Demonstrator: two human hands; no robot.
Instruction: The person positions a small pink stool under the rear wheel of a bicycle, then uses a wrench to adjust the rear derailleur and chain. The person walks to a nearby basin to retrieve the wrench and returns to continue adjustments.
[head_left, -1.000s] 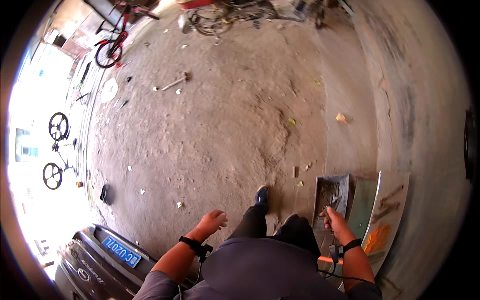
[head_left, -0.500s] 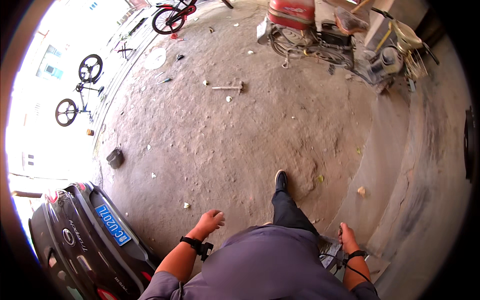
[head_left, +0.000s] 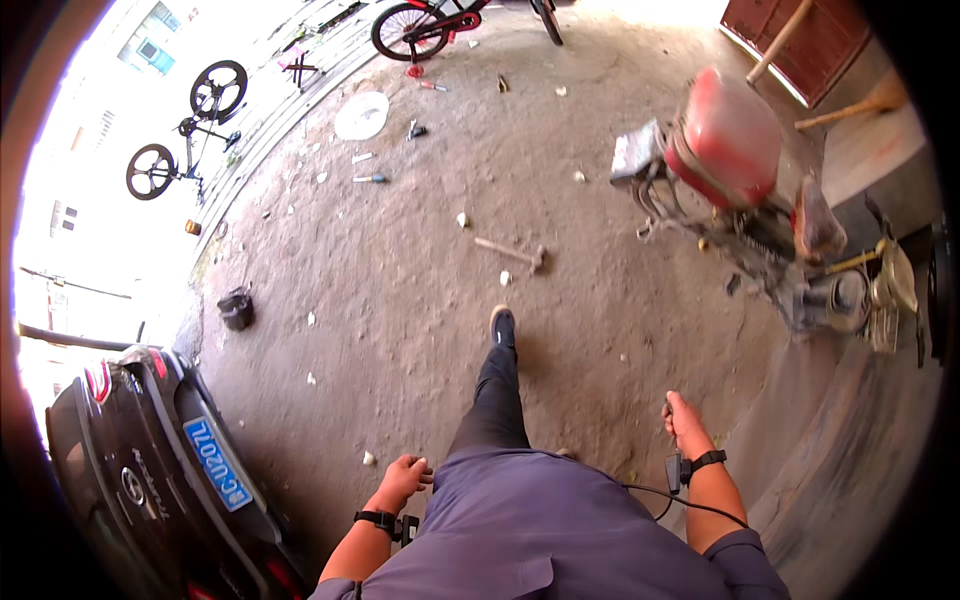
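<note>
My left hand (head_left: 404, 480) hangs low beside my body, fingers loosely bent and a little apart, with no object visible in it. My right hand (head_left: 685, 420) is held out at my other side with its fingers curled closed; whatever is inside, if anything, is hidden. Both wrists wear black straps, and a dark cable runs from the right strap to my shirt. Neither hand touches any of the things around. Ahead of my shod foot (head_left: 503, 325) a hammer (head_left: 512, 253) with a wooden handle lies on the dirt floor.
A dark car (head_left: 130, 480) stands at the near left, with a black bag-like object (head_left: 236, 309) beyond it. An old red motorbike (head_left: 730, 140) stands at the right. Farther off are a red-black bicycle (head_left: 415, 32), an upturned bicycle (head_left: 190, 130), a white disc (head_left: 362, 116) and a screwdriver (head_left: 370, 179).
I have stepped forward and turned, so the hammer and motorbike appear lower and farther right in view. My right hand has swung forward; my left hand has dropped back a little.
</note>
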